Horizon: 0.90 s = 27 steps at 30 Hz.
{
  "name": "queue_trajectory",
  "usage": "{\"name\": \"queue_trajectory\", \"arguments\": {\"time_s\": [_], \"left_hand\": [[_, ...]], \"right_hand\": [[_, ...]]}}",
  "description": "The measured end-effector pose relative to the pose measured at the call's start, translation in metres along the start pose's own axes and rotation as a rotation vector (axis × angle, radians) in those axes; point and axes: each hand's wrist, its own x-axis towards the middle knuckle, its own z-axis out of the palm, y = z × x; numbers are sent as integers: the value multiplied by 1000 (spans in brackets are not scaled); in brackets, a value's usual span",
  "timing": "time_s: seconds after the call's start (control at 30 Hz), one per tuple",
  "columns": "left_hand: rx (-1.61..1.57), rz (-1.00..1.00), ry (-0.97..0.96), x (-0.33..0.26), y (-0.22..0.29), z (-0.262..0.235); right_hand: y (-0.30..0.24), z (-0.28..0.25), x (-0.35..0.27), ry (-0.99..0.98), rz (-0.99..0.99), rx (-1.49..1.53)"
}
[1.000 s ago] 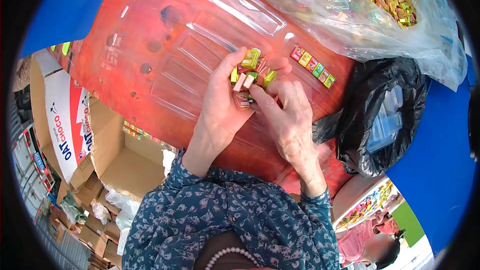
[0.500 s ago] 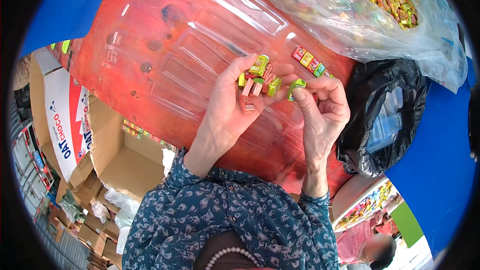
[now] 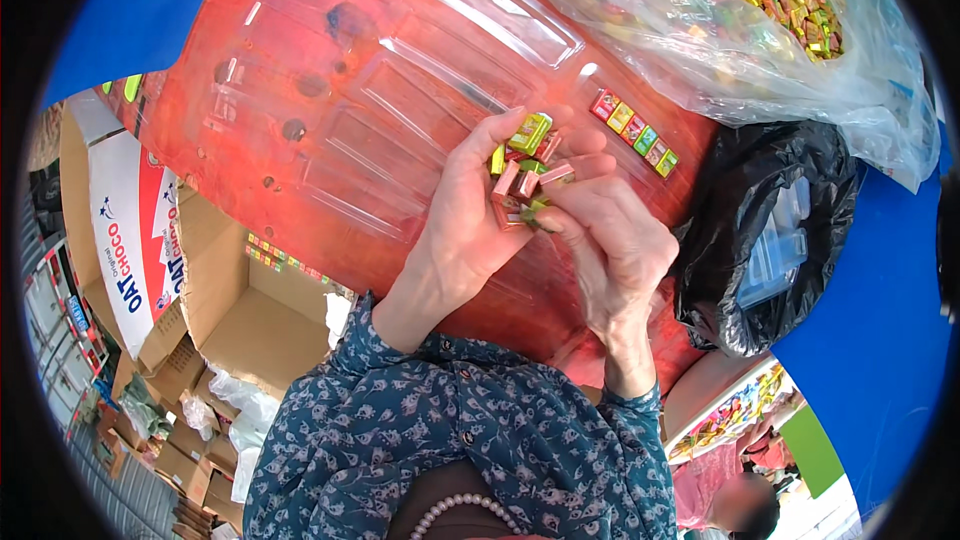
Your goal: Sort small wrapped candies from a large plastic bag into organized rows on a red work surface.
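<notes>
Yellow, red, pink wrapped pieces (image 3: 528,181)

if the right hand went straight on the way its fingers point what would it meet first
Most likely the small wrapped pieces cupped in the left hand; the right hand looks right up against them, though depth is unclear.

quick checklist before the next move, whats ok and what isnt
1. Left hand cups small, shiny, rectangular wrapped pieces: ok.
2. Right hand firmly gripping a piece: cannot tell, the contact is hidden.
3. Clear plastic tray with long slots lies on the red table: ok.
4. Multicoloured row of rectangular pieces is straight: ok.
5. Every visible slot filled: not ok, the upper middle slot is bare.
</notes>
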Motion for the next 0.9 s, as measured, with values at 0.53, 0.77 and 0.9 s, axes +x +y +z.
{"name": "queue_trajectory", "arguments": {"time_s": [0.53,0.77,0.9], "left_hand": [[-39,-79,143,-4,-13,-10],[-62,-110,11,-1,-23,-3],[-106,-128,-23,1,-25,-12]], "right_hand": [[7,-24,2,-183,246,-56],[18,-40,0,19,289,125],[21,-46,-9,75,285,64]]}}
